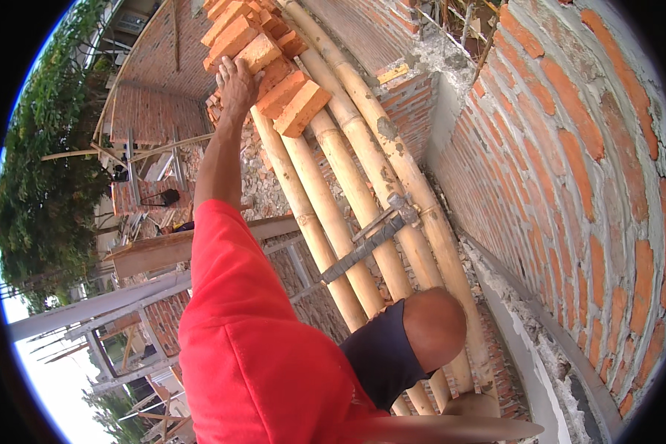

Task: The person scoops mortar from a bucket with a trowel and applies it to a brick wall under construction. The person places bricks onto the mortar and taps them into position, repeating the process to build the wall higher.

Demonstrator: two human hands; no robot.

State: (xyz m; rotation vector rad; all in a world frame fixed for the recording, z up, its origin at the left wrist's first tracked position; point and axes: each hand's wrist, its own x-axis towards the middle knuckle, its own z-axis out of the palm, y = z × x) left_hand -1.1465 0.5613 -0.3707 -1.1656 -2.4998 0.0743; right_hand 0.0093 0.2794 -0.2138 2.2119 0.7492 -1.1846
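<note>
So your left hand [237, 89] is stretched way out to the pile of orange bricks [301, 111] at the top of the view, and your fingers [228, 72] are bent over the near left side of it, touching brick. Honestly can't tell if they're properly grasping one or just resting there, because the back of your hand covers the contact. Your right hand is out of view, so I can't tell what its fingers are doing either.

The bricks sit in a messy heap, some tilted on others, on top of a row of bamboo poles [362, 115]. The poles lie side by side with gaps between them, and a couple have grey splotches.

Closer to you there's a hammer [366, 251] lying across the poles, metal head to the right, dark wrapped handle pointing down to the left. A thin metal piece [374, 225] is right beside the handle. Your bare knee [438, 329] and dark shorts [383, 355] are just below that, and your red sleeve [229, 288] fills the lower left.

Big brick wall [570, 192] with grey mortar on your right, green trees [44, 163] far off left.
</note>
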